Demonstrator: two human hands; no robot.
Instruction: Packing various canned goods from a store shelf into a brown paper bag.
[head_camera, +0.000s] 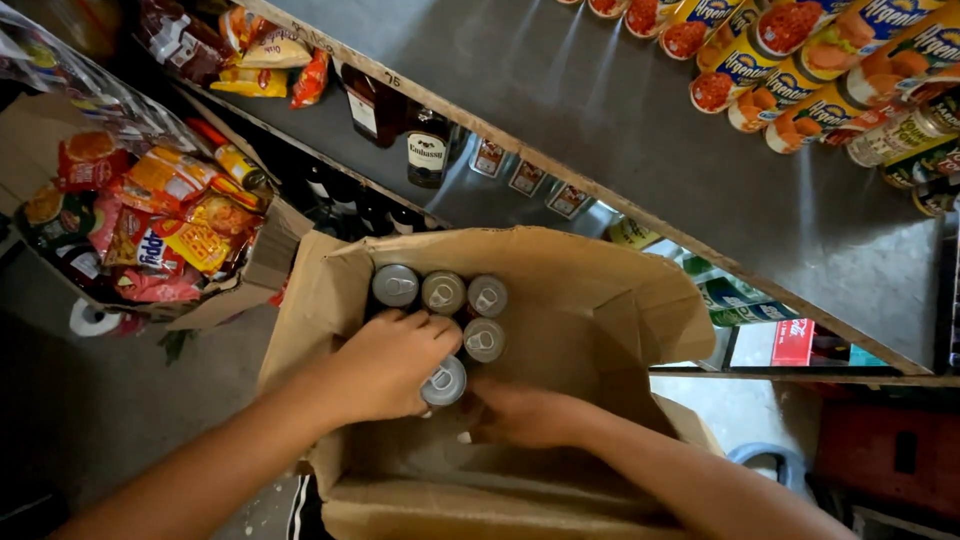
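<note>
we note both hands inside open cardboard box (600, 300). left hand (385, 365) closed around silver can (444, 381), lifted at box's near side. right hand (525, 415) low in box beside it, grip cannot tell. four more cans (443, 293) upright behind. metal shelf (640, 130) above box.

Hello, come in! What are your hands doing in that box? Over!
Left hand gripping one silver can. Right hand low inside the cardboard box. Four more cans upright alongside. Nothing blocking.
</note>
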